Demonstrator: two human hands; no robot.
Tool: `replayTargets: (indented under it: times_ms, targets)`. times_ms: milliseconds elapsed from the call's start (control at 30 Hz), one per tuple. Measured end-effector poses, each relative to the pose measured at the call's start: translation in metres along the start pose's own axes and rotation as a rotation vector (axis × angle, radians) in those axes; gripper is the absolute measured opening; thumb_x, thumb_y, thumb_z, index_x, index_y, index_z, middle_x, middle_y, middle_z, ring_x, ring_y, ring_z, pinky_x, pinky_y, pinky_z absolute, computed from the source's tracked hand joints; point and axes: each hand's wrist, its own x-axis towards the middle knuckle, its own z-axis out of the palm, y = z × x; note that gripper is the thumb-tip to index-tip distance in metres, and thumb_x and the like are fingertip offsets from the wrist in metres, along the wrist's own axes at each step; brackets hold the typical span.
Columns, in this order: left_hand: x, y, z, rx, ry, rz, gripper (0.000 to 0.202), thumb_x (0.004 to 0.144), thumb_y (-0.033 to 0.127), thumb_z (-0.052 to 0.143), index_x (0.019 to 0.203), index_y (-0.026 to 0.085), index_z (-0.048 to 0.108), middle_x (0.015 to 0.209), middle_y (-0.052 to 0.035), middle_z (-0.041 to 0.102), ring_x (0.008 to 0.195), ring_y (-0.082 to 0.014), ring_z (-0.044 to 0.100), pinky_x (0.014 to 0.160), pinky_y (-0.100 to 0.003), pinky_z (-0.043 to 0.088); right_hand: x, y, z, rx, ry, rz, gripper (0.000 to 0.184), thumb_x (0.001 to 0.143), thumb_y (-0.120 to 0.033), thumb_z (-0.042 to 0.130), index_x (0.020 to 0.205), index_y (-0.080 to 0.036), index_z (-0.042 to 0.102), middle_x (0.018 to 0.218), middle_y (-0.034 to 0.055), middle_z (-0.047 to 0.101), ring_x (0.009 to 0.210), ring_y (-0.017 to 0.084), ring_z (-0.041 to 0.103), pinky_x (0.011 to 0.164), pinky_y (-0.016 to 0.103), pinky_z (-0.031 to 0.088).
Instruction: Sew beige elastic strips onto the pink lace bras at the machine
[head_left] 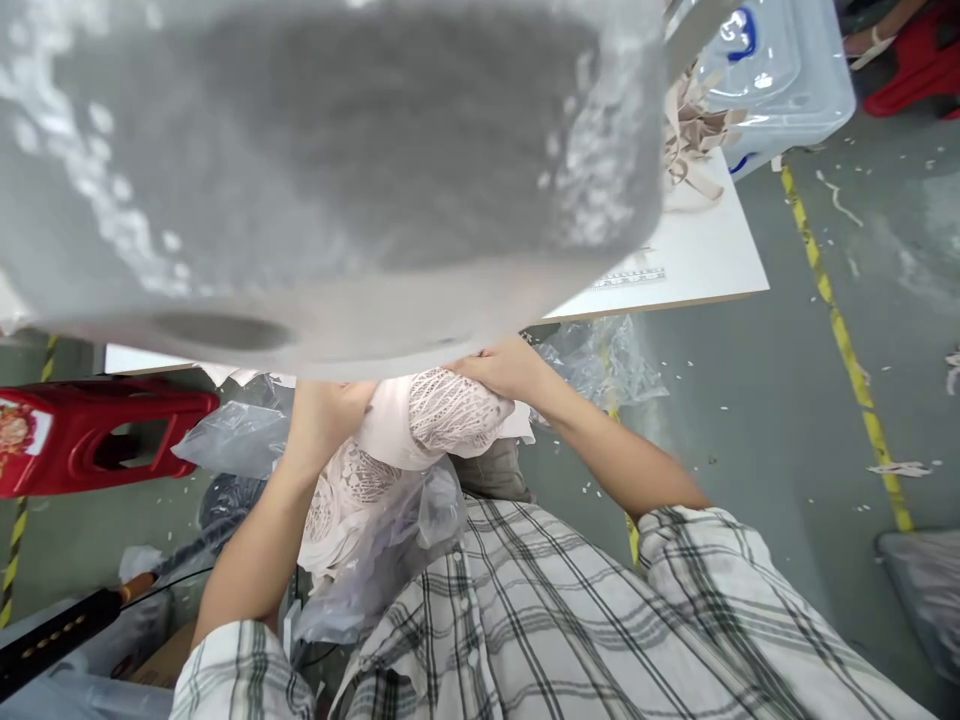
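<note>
A large blurred grey shape (330, 170) close to the camera covers the top of the view and hides most of the white table (697, 260). Just below its edge, my left hand (326, 415) and my right hand (502, 368) both press on a bundle of pale pink lace fabric (450, 410). More of that lace hangs down into a clear plastic bag (390, 540) on my lap. The fingers of both hands are tucked under the grey shape and the cloth, so their grip is hidden. My sleeves are checked grey and white.
A red plastic stool (90, 435) stands at the left. A clear storage box with blue clips (780, 70) and beige strips (694, 130) sit at the table's far right. Crumpled plastic bags (600, 360) lie under the table. A yellow floor line (847, 350) runs along the right.
</note>
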Motion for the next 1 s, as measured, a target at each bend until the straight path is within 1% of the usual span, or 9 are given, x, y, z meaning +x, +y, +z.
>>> replayTargets:
  times_ms: [67,133,233,300,367,500,700,867,1000]
  targets:
    - [-0.001,0.000,-0.001,-0.023,-0.022,-0.026,0.044,0.078,0.025,0.065,0.052,0.022,0.030,0.044,0.0061,0.028,0.046,-0.0088,0.028,0.042,-0.022,0.022,0.001,0.015,0.005,0.079,0.025,0.034,0.049,0.082,-0.067,0.067,0.082,-0.018,0.065,0.074,0.0013,0.060,0.073,0.017,0.056,0.066,0.027,0.043]
    - [-0.002,0.000,-0.002,-0.039,-0.020,-0.051,0.052,0.078,0.025,0.065,0.051,0.022,0.022,0.043,0.0064,0.022,0.045,-0.0074,0.021,0.041,-0.023,0.014,-0.001,0.038,0.013,0.196,-0.026,0.033,0.062,0.076,-0.075,0.068,0.101,-0.018,0.066,0.092,0.0053,0.069,0.087,0.022,0.062,0.075,0.031,0.050]
    - [-0.004,0.000,-0.005,-0.041,0.003,-0.083,0.053,0.079,0.026,0.065,0.049,0.021,0.022,0.044,0.0061,0.021,0.044,-0.0066,0.021,0.042,-0.023,0.014,-0.010,0.076,0.022,0.298,-0.303,-0.003,0.079,0.068,-0.077,0.074,0.120,-0.017,0.065,0.117,0.0112,0.071,0.113,0.027,0.063,0.098,0.038,0.051]
    - [-0.005,-0.001,-0.006,-0.052,-0.011,-0.102,0.048,0.080,0.028,0.063,0.048,0.021,0.027,0.045,0.0057,0.025,0.043,-0.0069,0.026,0.041,-0.023,0.018,-0.020,0.097,0.023,0.328,-0.499,0.032,0.068,0.071,-0.065,0.081,0.118,-0.017,0.068,0.119,0.0102,0.073,0.117,0.027,0.064,0.107,0.040,0.048]
    - [-0.004,-0.002,-0.006,-0.073,-0.021,-0.099,0.045,0.081,0.029,0.061,0.049,0.021,0.030,0.045,0.0057,0.028,0.042,-0.0073,0.029,0.042,-0.023,0.021,-0.032,0.111,0.019,0.394,-0.565,0.129,0.053,0.074,-0.054,0.083,0.110,-0.016,0.072,0.109,0.0074,0.076,0.108,0.024,0.069,0.103,0.038,0.051]
    - [-0.004,-0.004,-0.004,-0.083,0.041,-0.039,0.038,0.079,0.027,0.065,0.055,0.022,0.036,0.046,0.0070,0.033,0.046,-0.0081,0.032,0.045,-0.023,0.027,-0.051,0.117,0.007,0.521,-0.485,0.350,0.045,0.068,-0.050,0.088,0.093,-0.014,0.076,0.085,0.0036,0.077,0.076,0.016,0.070,0.075,0.027,0.056]
    - [-0.006,-0.009,-0.002,-0.045,0.041,-0.019,0.018,0.083,0.032,0.065,0.074,0.020,0.057,0.060,0.0028,0.059,0.058,-0.0125,0.054,0.057,-0.024,0.042,-0.068,0.107,0.001,0.631,-0.229,0.447,0.047,0.060,-0.055,0.091,0.080,-0.015,0.078,0.076,0.0047,0.076,0.067,0.016,0.067,0.067,0.028,0.054]
    - [-0.019,-0.014,-0.006,0.082,0.187,0.125,0.011,0.090,0.030,0.061,0.093,0.020,0.064,0.090,-0.0027,0.072,0.082,-0.0164,0.066,0.079,-0.028,0.053,-0.083,0.096,-0.023,0.525,-0.120,0.328,0.045,0.070,-0.057,0.084,0.090,-0.017,0.080,0.083,0.0061,0.077,0.074,0.019,0.069,0.068,0.029,0.054]
    - [-0.046,0.006,-0.001,0.115,0.264,0.469,0.018,0.094,0.021,0.059,0.112,0.022,0.060,0.107,-0.0057,0.072,0.102,-0.0186,0.069,0.088,-0.031,0.056,-0.090,0.060,-0.047,0.255,-0.116,0.105,0.039,0.085,-0.054,0.073,0.089,-0.016,0.079,0.079,0.0043,0.075,0.070,0.016,0.065,0.066,0.028,0.051]
